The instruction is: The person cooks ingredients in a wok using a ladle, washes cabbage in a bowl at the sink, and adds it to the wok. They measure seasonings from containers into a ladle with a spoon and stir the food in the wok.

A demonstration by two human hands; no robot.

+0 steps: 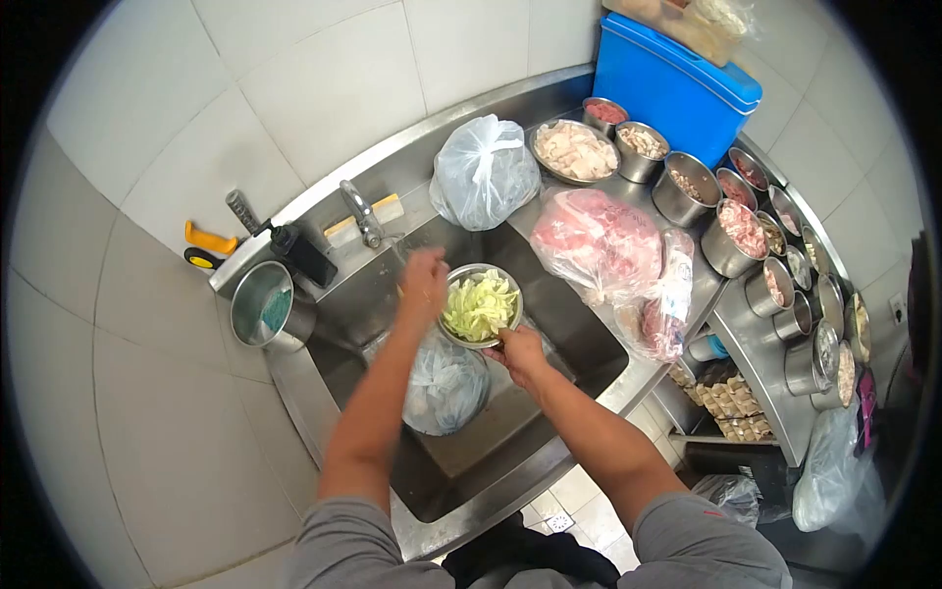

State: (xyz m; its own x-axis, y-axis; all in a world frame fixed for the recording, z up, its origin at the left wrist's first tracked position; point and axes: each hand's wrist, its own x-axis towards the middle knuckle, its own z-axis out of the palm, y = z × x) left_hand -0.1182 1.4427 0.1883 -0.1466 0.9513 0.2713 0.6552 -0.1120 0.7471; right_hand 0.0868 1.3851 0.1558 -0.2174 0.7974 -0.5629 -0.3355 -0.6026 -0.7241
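Observation:
A round metal bowl [517, 320] holds pale green chopped leaves [480, 305] over the steel sink [481, 439]. My right hand [519, 355] grips the bowl's lower right rim, with the fingers partly hidden beneath it. My left hand [424, 284] is beside the bowl's left edge, near the faucet [364, 216]; motion blurs its fingers. Below the bowl, a filled clear plastic bag [444, 385] lies in the sink.
A tied bag [485, 171] is behind the sink. Bagged raw meat [599, 239], a plate of pale meat [575, 151], several metal pots [687, 187] and a blue cooler [667, 88] stand right. Left are a metal pot [262, 305] and a knife handle [239, 208].

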